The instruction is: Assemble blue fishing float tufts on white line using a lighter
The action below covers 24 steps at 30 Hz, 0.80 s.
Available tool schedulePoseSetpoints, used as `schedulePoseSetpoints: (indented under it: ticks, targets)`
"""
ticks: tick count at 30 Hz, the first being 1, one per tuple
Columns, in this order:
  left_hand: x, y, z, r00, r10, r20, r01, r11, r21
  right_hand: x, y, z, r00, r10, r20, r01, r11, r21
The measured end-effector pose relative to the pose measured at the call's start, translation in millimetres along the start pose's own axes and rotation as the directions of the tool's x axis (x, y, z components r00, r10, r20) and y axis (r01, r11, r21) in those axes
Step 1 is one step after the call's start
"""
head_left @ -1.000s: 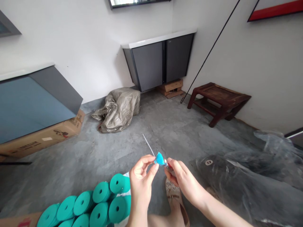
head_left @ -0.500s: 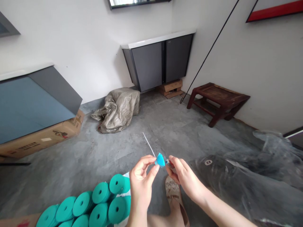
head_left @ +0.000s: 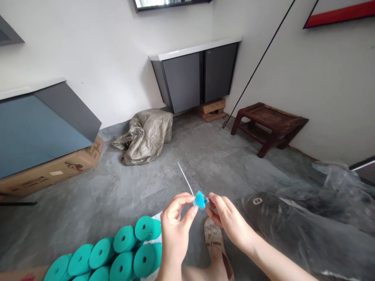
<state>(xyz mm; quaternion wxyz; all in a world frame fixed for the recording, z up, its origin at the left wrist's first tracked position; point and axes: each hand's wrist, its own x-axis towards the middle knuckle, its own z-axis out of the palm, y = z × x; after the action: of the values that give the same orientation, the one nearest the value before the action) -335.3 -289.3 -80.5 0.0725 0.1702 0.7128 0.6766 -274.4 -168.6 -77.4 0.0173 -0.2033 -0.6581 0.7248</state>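
Two hands meet low in the centre of the frame, each with its grip drawn in. The left hand (head_left: 177, 220) pinches the base of a blue fringed piece (head_left: 200, 200) between thumb and fingertips; the fringe fans out toward the right hand (head_left: 228, 216). That hand's fingers are curled around a small red item (head_left: 211, 201), mostly hidden, so its exact kind is hard to tell. A thin white stick (head_left: 185, 178) runs from the left fingertips toward the upper left; whether it joins the blue piece is unclear.

The step looks like fine work on the fringe: a firm pinch close to the base should steady it, with small, even right-hand moves and the left fingertips clear of the red item. Squeezing too hard could crush the strands.

Below the hands is a shoe (head_left: 213, 231). Stacked teal discs (head_left: 100, 251) fill the lower left, close to the left wrist, and a plastic-wrapped black bundle (head_left: 295, 234) crowds the lower right. Farther up, a crumpled sack (head_left: 150, 132) and a wooden stool (head_left: 271, 119) stand well apart, out of the way.
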Motion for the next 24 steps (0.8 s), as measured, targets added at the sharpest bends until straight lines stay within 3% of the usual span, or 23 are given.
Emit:
schedulePoseSetpoints:
  ticks: [24]
  targets:
    - [-1,1,-0.3,0.998,-0.065,-0.009,0.064,0.994,-0.088,5,14,0,0.997,-0.025,-0.067,0.028,0.999,0.037]
